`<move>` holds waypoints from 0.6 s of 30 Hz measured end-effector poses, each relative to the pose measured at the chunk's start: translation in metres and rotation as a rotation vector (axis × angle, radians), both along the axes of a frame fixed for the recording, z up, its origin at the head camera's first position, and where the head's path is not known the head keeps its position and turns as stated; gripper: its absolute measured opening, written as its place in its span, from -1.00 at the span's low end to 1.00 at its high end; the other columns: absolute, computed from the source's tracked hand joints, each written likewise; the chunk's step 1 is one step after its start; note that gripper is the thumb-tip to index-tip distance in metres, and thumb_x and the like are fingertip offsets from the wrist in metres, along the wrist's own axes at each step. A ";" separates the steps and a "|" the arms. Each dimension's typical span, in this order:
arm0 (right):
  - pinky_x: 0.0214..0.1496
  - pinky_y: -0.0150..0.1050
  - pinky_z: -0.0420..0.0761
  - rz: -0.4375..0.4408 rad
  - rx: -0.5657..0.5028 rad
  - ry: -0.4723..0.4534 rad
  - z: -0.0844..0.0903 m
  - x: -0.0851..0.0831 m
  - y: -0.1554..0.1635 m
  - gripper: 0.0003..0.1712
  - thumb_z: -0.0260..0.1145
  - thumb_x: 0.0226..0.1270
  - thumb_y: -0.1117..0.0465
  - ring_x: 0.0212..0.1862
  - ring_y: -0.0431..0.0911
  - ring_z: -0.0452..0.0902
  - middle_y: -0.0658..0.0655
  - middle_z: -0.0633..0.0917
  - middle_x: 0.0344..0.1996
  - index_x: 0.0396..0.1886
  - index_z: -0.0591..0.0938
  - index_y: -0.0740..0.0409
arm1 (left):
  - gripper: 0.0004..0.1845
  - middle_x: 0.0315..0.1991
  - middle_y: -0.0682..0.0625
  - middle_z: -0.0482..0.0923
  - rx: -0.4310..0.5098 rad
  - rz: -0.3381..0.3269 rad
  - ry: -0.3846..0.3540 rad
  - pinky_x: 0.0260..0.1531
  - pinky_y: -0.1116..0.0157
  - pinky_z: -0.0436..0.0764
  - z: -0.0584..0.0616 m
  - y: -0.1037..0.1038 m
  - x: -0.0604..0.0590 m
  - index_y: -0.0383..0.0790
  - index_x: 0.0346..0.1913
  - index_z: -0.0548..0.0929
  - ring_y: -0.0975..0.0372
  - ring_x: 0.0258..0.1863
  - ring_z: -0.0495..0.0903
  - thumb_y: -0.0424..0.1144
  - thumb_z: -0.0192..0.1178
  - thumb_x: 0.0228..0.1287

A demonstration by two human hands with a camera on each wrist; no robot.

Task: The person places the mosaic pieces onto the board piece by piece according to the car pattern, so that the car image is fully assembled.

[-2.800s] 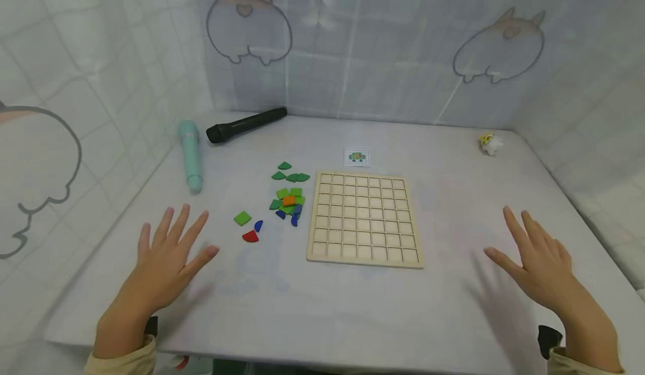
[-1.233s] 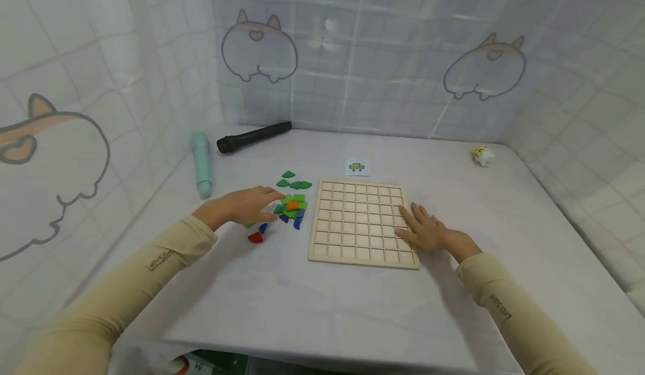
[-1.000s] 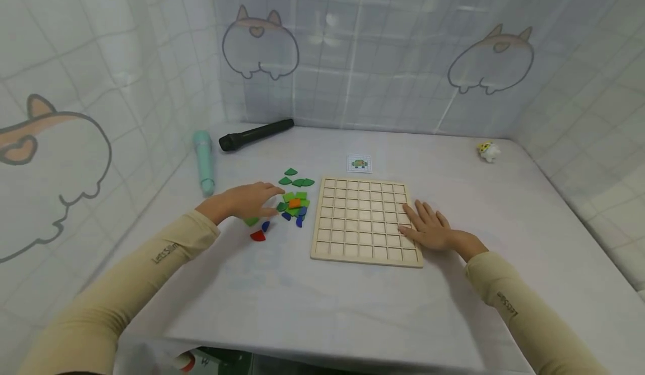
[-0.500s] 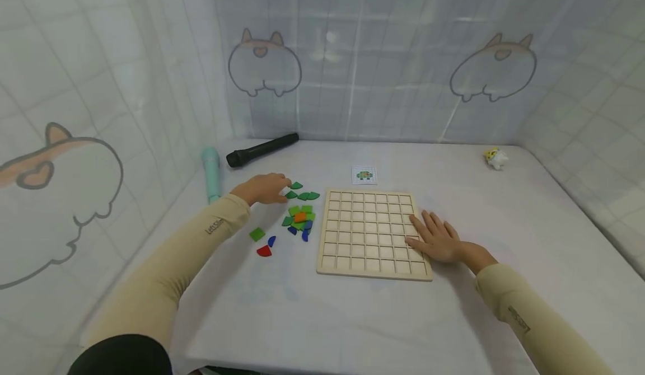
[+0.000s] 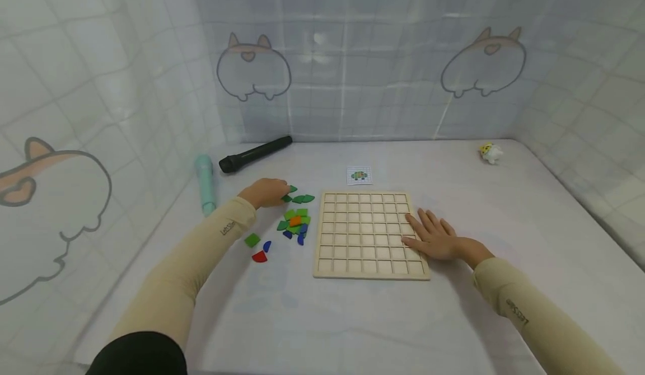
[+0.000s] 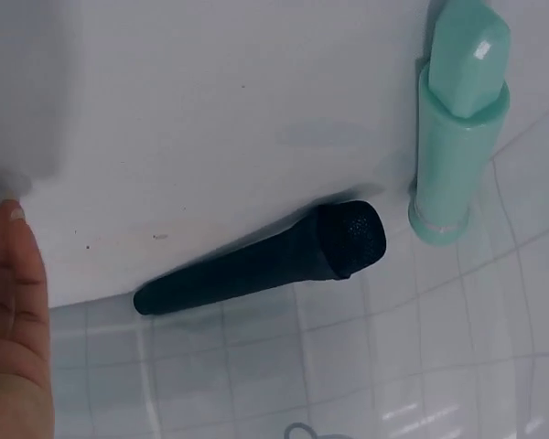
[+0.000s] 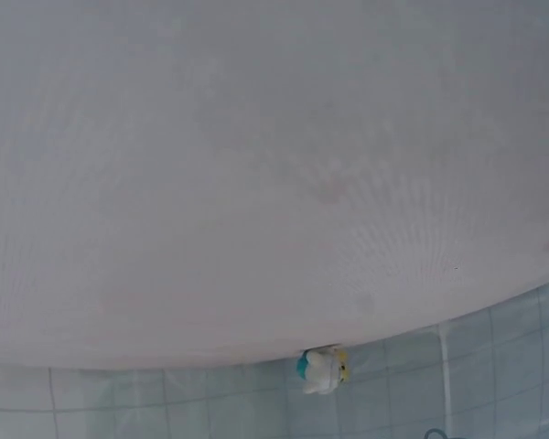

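Note:
In the head view my left hand (image 5: 267, 192) is at the far green pieces, its fingertips at a dark green quarter-circle tile (image 5: 293, 188). Another green tile (image 5: 287, 198) lies by the thumb; whether the fingers pinch either cannot be made out. Only the fingers (image 6: 16, 274) show at the edge of the left wrist view. My right hand (image 5: 434, 236) lies flat with fingers spread over the right edge of a wooden grid board (image 5: 368, 235). Between left hand and board are more green tiles (image 5: 303, 198) and a pile with an orange square tile (image 5: 295, 221) and blue tiles (image 5: 300, 239).
A pattern card (image 5: 359, 175) lies behind the board. A black microphone (image 5: 255, 154) and a mint-green microphone-shaped object (image 5: 205, 184) are at the back left. A small white-and-yellow figurine (image 5: 490, 153) stands at the far right. A red tile (image 5: 259, 257) lies nearer the front.
Both hands came in from the table's sides. My left hand then moved from beside the pile back to the far green tiles; my right hand has stayed on the board's edge.

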State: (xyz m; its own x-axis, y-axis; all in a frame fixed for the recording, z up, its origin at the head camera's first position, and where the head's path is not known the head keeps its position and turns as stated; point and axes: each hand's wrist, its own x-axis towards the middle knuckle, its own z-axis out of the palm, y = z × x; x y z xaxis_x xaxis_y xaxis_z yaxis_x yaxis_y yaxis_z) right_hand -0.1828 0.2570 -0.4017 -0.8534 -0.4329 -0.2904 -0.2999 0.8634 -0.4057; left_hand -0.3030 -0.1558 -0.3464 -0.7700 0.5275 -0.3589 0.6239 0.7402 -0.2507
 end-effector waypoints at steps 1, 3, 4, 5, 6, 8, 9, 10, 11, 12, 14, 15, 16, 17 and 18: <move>0.30 0.22 -0.43 0.000 0.017 0.003 -0.001 -0.001 -0.001 0.00 -0.32 0.35 -0.45 0.42 0.20 -0.58 0.30 -0.38 0.44 0.51 -0.26 0.10 | -0.86 -0.25 -0.11 0.55 -0.007 -0.013 0.006 -0.11 0.22 0.55 -0.001 0.000 0.000 -0.30 -0.14 0.58 0.13 -0.25 0.55 -0.32 0.19 0.31; 0.29 0.23 -0.43 0.001 0.023 0.008 -0.004 -0.002 0.000 -0.01 -0.33 0.36 -0.44 0.42 0.22 -0.56 0.31 -0.38 0.44 0.51 -0.26 0.11 | -0.88 -0.22 -0.13 0.56 -0.044 -0.040 0.021 -0.11 0.23 0.56 -0.002 0.000 0.001 -0.32 -0.15 0.58 0.12 -0.24 0.57 -0.34 0.16 0.32; 0.29 0.24 -0.43 0.002 0.024 0.013 -0.004 -0.003 0.000 -0.01 -0.32 0.36 -0.44 0.42 0.23 -0.56 0.32 -0.38 0.44 0.51 -0.26 0.11 | -0.89 -0.23 -0.14 0.57 -0.066 -0.058 0.033 -0.11 0.24 0.56 -0.002 0.001 0.001 -0.33 -0.16 0.58 0.12 -0.24 0.58 -0.35 0.15 0.32; 0.29 0.24 -0.43 0.002 0.028 0.016 -0.005 -0.004 0.000 -0.01 -0.32 0.36 -0.43 0.42 0.23 -0.56 0.32 -0.38 0.44 0.51 -0.26 0.11 | -0.90 -0.23 -0.14 0.57 -0.088 -0.071 0.042 -0.12 0.24 0.57 -0.002 0.002 0.001 -0.33 -0.17 0.58 0.12 -0.25 0.59 -0.36 0.14 0.33; 0.29 0.24 -0.42 0.001 0.031 0.018 -0.006 -0.005 0.001 -0.01 -0.32 0.36 -0.43 0.42 0.23 -0.56 0.31 -0.38 0.44 0.51 -0.26 0.12 | -0.89 -0.24 -0.14 0.58 -0.109 -0.085 0.052 -0.13 0.25 0.57 -0.002 0.003 0.001 -0.34 -0.17 0.59 0.13 -0.27 0.59 -0.37 0.13 0.33; 0.29 0.24 -0.42 -0.001 0.034 0.017 -0.007 -0.007 0.002 0.00 -0.33 0.35 -0.44 0.42 0.23 -0.55 0.31 -0.39 0.44 0.51 -0.26 0.12 | -0.89 -0.28 -0.13 0.57 -0.137 -0.112 0.070 -0.18 0.27 0.58 -0.002 0.004 0.001 -0.35 -0.19 0.60 0.15 -0.33 0.58 -0.37 0.12 0.33; 0.29 0.24 -0.41 -0.002 0.037 0.017 -0.007 -0.007 0.002 0.00 -0.33 0.35 -0.44 0.42 0.23 -0.55 0.31 -0.39 0.44 0.51 -0.26 0.12 | -0.90 -0.32 -0.12 0.57 -0.141 -0.124 0.080 -0.21 0.27 0.59 -0.001 0.004 0.001 -0.35 -0.21 0.61 0.16 -0.37 0.56 -0.37 0.12 0.33; 0.29 0.24 -0.41 -0.005 0.039 0.015 -0.007 -0.007 0.002 0.01 -0.33 0.35 -0.45 0.42 0.22 -0.55 0.31 -0.39 0.44 0.51 -0.26 0.13 | -0.89 -0.34 -0.11 0.56 -0.141 -0.128 0.085 -0.23 0.28 0.59 -0.001 0.004 0.001 -0.35 -0.22 0.61 0.16 -0.40 0.55 -0.37 0.12 0.32; 0.29 0.24 -0.41 -0.007 0.033 0.012 -0.006 -0.007 0.002 0.01 -0.33 0.35 -0.45 0.42 0.22 -0.55 0.31 -0.38 0.44 0.51 -0.25 0.13 | -0.89 -0.36 -0.11 0.56 -0.139 -0.129 0.090 -0.26 0.28 0.60 -0.001 0.004 0.002 -0.35 -0.23 0.62 0.17 -0.43 0.53 -0.37 0.12 0.32; 0.29 0.23 -0.41 -0.009 0.034 0.010 -0.006 -0.007 0.001 0.01 -0.33 0.34 -0.45 0.42 0.22 -0.56 0.31 -0.38 0.44 0.51 -0.25 0.13 | -0.89 -0.38 -0.11 0.55 -0.136 -0.128 0.094 -0.29 0.27 0.60 -0.001 0.004 0.002 -0.36 -0.25 0.62 0.17 -0.46 0.51 -0.37 0.12 0.31; 0.30 0.22 -0.41 -0.011 0.037 0.006 -0.005 -0.006 0.000 0.02 -0.33 0.34 -0.46 0.42 0.21 -0.56 0.31 -0.38 0.44 0.51 -0.25 0.13 | -0.89 -0.40 -0.10 0.54 -0.135 -0.125 0.101 -0.34 0.27 0.60 -0.001 0.004 0.002 -0.36 -0.28 0.62 0.18 -0.50 0.48 -0.36 0.12 0.30; 0.30 0.23 -0.41 -0.010 0.035 0.003 -0.005 -0.006 0.000 0.02 -0.33 0.34 -0.45 0.42 0.21 -0.56 0.31 -0.38 0.44 0.51 -0.25 0.14 | -0.89 -0.41 -0.09 0.53 -0.136 -0.125 0.107 -0.36 0.27 0.60 -0.001 0.004 0.002 -0.35 -0.29 0.62 0.19 -0.52 0.47 -0.36 0.13 0.29; 0.29 0.23 -0.41 -0.010 0.033 0.001 -0.005 -0.006 0.000 0.01 -0.32 0.35 -0.45 0.42 0.22 -0.56 0.31 -0.38 0.44 0.51 -0.25 0.14 | -0.88 -0.42 -0.09 0.53 -0.136 -0.121 0.112 -0.38 0.27 0.60 -0.001 0.004 0.002 -0.35 -0.30 0.62 0.19 -0.53 0.45 -0.35 0.13 0.28; 0.30 0.23 -0.41 -0.011 0.036 -0.001 -0.004 -0.006 -0.001 0.01 -0.32 0.35 -0.45 0.42 0.21 -0.56 0.31 -0.39 0.44 0.51 -0.25 0.14 | -0.89 -0.43 -0.09 0.52 -0.131 -0.115 0.116 -0.40 0.27 0.60 -0.002 0.004 0.003 -0.35 -0.31 0.63 0.20 -0.54 0.44 -0.35 0.14 0.27; 0.30 0.22 -0.40 -0.012 0.042 -0.003 -0.004 -0.006 -0.001 0.01 -0.33 0.35 -0.45 0.42 0.21 -0.56 0.31 -0.39 0.44 0.51 -0.25 0.13 | -0.89 -0.44 -0.08 0.51 -0.128 -0.110 0.121 -0.41 0.27 0.60 -0.003 0.004 0.003 -0.34 -0.31 0.63 0.20 -0.55 0.44 -0.34 0.16 0.26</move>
State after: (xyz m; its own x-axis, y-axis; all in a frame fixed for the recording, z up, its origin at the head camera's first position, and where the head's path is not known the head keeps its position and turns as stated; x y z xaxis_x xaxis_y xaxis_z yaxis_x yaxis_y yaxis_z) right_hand -0.1886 0.2561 -0.4060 -0.8575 -0.4099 -0.3109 -0.2879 0.8831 -0.3704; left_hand -0.3004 -0.1521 -0.3491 -0.7520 0.5667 -0.3368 0.6587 0.6266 -0.4165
